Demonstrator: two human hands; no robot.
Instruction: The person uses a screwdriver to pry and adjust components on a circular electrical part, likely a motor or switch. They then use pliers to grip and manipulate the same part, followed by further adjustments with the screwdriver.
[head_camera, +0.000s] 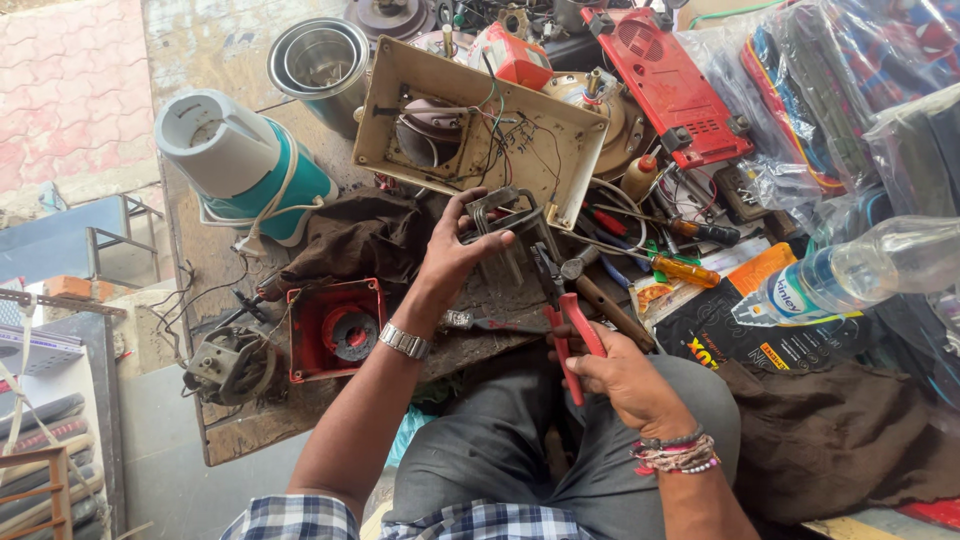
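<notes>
Two bare hands work over a crowded repair bench. The left hand (452, 250) reaches forward and its fingers are closed around a bent metal heating coil (500, 215), which lies at the front edge of the cream appliance housing (475, 120). The right hand (625, 375) rests near the person's lap and is clamped on the red handles of a pair of pliers (565, 325); the jaws of the pliers point up toward the coil, close to it, but I cannot tell if they already touch it.

As far as I can judge, the work is somewhere in the middle. The housing is already open and tilted, its thin wires (515, 130) hang loose inside, and the coil seems to be out of its place or almost out. Whether the coil is still joined to the wires is not clear. Nothing is put back together yet, so the closing of the housing is still left.

Around the hands lie a red motor base (335, 330) beside a dark cloth (360, 235), a teal and white mixer body (245, 160) on its side, an orange-handled screwdriver (685, 270), a hammer (600, 295) and a plastic water bottle (860, 270).
</notes>
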